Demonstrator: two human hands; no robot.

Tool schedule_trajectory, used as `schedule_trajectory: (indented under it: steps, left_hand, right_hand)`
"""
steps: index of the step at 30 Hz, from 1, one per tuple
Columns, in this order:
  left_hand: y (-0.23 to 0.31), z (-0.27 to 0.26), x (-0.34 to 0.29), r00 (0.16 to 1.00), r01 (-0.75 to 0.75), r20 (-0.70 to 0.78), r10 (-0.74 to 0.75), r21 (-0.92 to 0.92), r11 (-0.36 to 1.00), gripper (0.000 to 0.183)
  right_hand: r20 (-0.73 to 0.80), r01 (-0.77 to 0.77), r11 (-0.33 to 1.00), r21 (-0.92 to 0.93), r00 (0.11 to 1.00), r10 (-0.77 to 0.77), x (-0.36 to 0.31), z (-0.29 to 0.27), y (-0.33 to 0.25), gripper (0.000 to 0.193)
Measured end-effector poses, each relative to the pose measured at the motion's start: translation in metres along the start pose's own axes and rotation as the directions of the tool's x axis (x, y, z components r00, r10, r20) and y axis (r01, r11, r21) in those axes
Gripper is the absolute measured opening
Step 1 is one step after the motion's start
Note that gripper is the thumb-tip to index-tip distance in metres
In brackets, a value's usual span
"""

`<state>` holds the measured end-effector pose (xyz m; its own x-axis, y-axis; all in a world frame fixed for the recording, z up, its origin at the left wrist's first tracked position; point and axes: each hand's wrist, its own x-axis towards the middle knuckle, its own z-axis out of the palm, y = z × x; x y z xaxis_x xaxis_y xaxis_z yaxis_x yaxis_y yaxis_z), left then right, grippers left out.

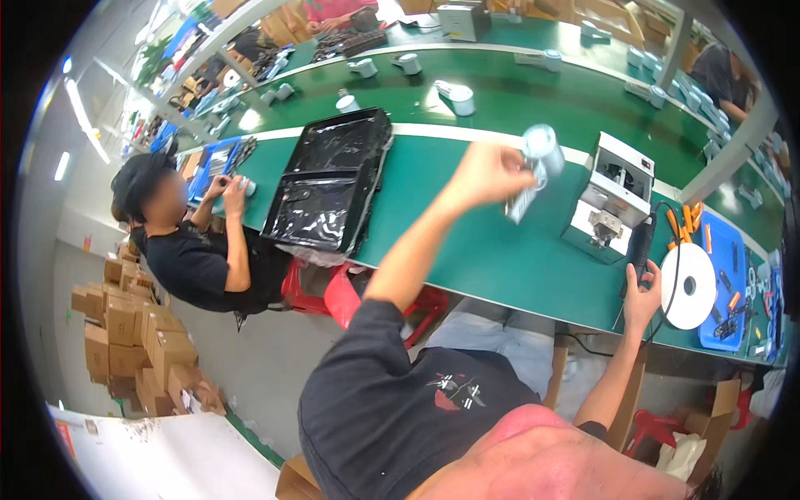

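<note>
My left hand (490,177) is raised over the green table, closed around a pale blue housing with a round cup-shaped head (543,148) and a short handle. Motion blurs the piece a little. Lower down, at the table's front edge, my right hand (643,296) grips a black corded electric screwdriver (641,248) by its lower part, tip downward. Between the two hands stands a white, box-shaped screw feeder (614,196) with an open top. The screwdriver is close beside its right side.
A black plastic-lined tray (333,179) lies left on the table. Right are a white reel (689,286) and a blue tray (723,283) with orange-handled tools. Similar pale housings (456,97) sit on the green conveyor behind. A co-worker (196,242) sits at the left.
</note>
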<state>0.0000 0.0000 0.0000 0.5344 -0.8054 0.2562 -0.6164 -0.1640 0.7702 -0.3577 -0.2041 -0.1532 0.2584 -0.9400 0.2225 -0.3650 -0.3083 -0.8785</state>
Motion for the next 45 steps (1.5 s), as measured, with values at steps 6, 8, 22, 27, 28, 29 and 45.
schedule_trajectory:
  steps: [6,8,22,27,28,29,45]
  left_hand:
    - [-0.002,0.06,-0.149,0.961,0.27,-0.032,-0.274,-0.108,0.957,0.033]
    - [0.0,0.079,-0.163,0.976,0.171,-0.129,-0.176,-0.048,0.984,0.033]
    - [-0.011,0.113,-0.165,0.973,-0.073,-0.23,0.018,-0.233,0.97,0.051]
    - [-0.016,0.102,-0.195,0.968,-0.238,-0.146,0.203,-0.286,0.928,0.068]
    - [-0.017,0.102,-0.196,0.95,-0.304,-0.161,0.268,-0.276,0.912,0.068]
    - [-0.019,0.101,-0.195,0.927,-0.368,-0.175,0.331,-0.266,0.891,0.069]
    - [-0.036,0.105,-0.193,0.89,-0.455,-0.066,0.451,-0.11,0.884,0.067]
  right_hand:
    - [0.01,0.014,1.0,0.028,1.0,-0.014,-0.003,-0.001,0.006,0.049]
    - [0.025,0.012,0.998,0.056,1.0,-0.013,-0.006,-0.001,0.002,0.049]
    - [-0.02,0.076,0.997,-0.013,0.997,-0.076,0.006,-0.005,0.007,0.049]
    - [-0.054,0.052,0.994,-0.093,0.997,-0.058,0.0,-0.007,0.003,0.049]
    - [-0.054,0.047,0.996,-0.081,0.997,-0.052,0.002,-0.009,0.005,0.049]
    - [-0.055,0.042,0.997,-0.07,0.997,-0.046,0.005,-0.011,0.007,0.049]
    - [-0.06,-0.009,0.991,-0.134,0.998,0.001,0.003,0.001,0.004,0.054]
